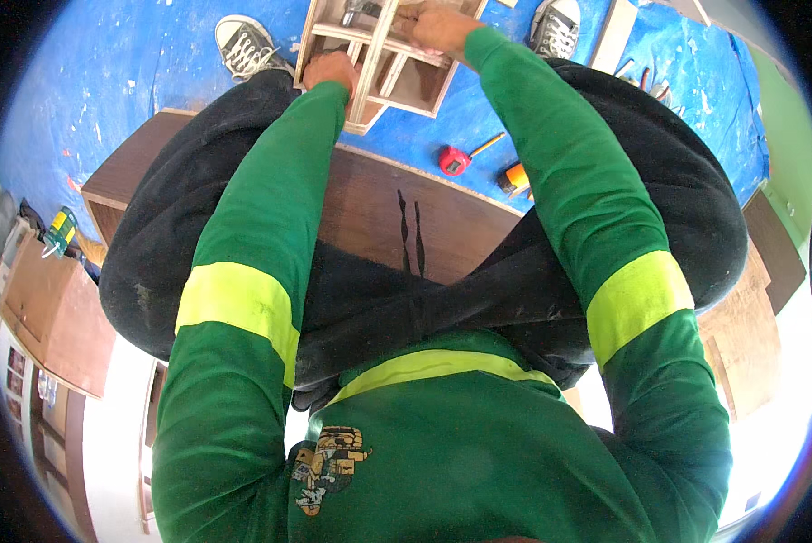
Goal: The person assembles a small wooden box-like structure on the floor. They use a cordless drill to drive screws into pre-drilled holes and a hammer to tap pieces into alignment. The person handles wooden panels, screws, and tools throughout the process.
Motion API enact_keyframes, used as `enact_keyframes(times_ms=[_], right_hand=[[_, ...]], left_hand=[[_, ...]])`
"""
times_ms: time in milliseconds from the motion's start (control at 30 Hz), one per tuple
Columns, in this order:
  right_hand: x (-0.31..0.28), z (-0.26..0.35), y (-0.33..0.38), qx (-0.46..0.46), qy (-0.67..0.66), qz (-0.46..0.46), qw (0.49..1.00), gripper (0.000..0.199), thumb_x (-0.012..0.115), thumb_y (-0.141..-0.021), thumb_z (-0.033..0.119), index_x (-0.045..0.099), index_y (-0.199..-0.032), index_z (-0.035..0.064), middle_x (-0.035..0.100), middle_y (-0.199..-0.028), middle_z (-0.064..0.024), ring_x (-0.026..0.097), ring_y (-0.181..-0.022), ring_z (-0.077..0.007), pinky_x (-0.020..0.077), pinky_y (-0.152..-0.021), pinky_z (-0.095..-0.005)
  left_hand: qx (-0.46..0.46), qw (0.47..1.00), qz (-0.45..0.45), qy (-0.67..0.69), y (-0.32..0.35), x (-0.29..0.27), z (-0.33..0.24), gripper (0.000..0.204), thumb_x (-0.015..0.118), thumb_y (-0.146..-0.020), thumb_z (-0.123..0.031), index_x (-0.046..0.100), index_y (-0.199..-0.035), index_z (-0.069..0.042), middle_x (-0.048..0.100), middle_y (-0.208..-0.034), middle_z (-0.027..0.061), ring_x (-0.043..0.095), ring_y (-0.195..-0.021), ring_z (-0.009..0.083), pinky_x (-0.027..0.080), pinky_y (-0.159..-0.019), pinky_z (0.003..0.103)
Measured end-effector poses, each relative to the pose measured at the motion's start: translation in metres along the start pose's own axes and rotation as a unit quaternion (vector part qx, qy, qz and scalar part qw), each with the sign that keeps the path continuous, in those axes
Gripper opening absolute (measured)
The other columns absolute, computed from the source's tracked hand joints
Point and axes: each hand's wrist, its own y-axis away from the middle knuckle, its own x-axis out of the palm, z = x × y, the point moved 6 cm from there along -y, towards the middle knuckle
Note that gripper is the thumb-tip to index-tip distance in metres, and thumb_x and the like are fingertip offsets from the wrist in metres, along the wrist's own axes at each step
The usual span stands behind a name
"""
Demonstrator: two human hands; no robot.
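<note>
A light wooden frame (363, 98) with several compartments and cross slats lies at the top middle, cut off by the picture's upper edge. At its near left part is my left hand (331, 70), fingers curled against a slat. My right hand (444, 30) reaches over the frame's right side, with its fingers bent and pointing left; what they hold is partly hidden. Left of the long middle slat, a shiny metal tool head (360, 11), like a hammer's, shows inside a compartment.
I sit on a dark brown wooden panel (360, 199). A red tape measure (454, 160), a pencil-like stick (488, 145) and a yellow-black tool (514, 179) lie on the blue floor sheet (152, 72). A wooden board (614, 36) and more tools are at the right.
</note>
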Motion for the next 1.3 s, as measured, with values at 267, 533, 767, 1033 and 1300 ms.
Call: enact_keyframes(times_ms=[267, 533, 767, 1033, 1300], right_hand=[[-0.036, -0.028, 0.012, 0.179, -0.061, 0.207, 0.96, 0.038, 0.055, -0.098, 0.022, 0.069, -0.129, 0.0052, 0.073, -0.097, -0.0206, 0.071, -0.08, -0.0349, 0.0589, -0.072, -0.0486], [-0.09, 0.011, 0.013, 0.265, -0.287, 0.081, 0.917, 0.053, 0.055, -0.102, 0.038, 0.063, -0.142, 0.0051, 0.071, -0.129, -0.0269, 0.071, -0.11, -0.0427, 0.0549, -0.099, -0.0503], [-0.1, 0.026, 0.036, 0.222, -0.182, -0.086, 0.954, 0.039, 0.057, -0.103, 0.031, 0.068, -0.125, -0.0003, 0.073, -0.107, -0.0262, 0.072, -0.096, -0.0413, 0.056, -0.089, -0.0512], [-0.158, 0.115, 0.104, 0.358, -0.172, 0.15, 0.905, 0.046, 0.058, -0.105, 0.033, 0.06, -0.141, 0.0046, 0.07, -0.116, -0.0333, 0.066, -0.109, -0.0514, 0.0528, -0.097, -0.0572], [-0.142, 0.128, 0.121, 0.296, -0.199, 0.083, 0.931, 0.037, 0.058, -0.105, 0.028, 0.06, -0.138, 0.0102, 0.073, -0.11, -0.0285, 0.068, -0.104, -0.0506, 0.0534, -0.092, -0.0602]], left_hand=[[0.009, 1.0, -0.014, -0.007, -0.009, 0.007, 0.001, 0.032, 0.055, -0.097, -0.02, 0.083, -0.102, -0.005, 0.079, -0.112, 0.0218, 0.075, -0.112, 0.0389, 0.06, -0.095, 0.048], [0.03, 1.0, -0.006, -0.001, -0.048, 0.044, 0.016, 0.039, 0.051, -0.098, -0.023, 0.079, -0.115, -0.001, 0.076, -0.121, 0.0249, 0.071, -0.119, 0.0431, 0.057, -0.101, 0.052], [0.147, 0.988, 0.005, -0.044, -0.058, 0.052, 0.009, 0.051, 0.057, -0.099, -0.04, 0.077, -0.115, 0.003, 0.073, -0.122, 0.0291, 0.071, -0.116, 0.0449, 0.057, -0.103, 0.052], [0.177, 0.983, 0.044, -0.028, -0.031, 0.025, 0.012, 0.061, 0.064, -0.097, -0.052, 0.074, -0.118, 0.005, 0.074, -0.116, 0.0311, 0.073, -0.109, 0.0448, 0.058, -0.098, 0.051], [0.372, 0.914, -0.05, -0.154, -0.027, -0.063, 0.005, 0.043, 0.065, -0.092, -0.022, 0.066, -0.133, -0.01, 0.068, -0.127, 0.0196, 0.061, -0.119, 0.0402, 0.052, -0.1, 0.053]])
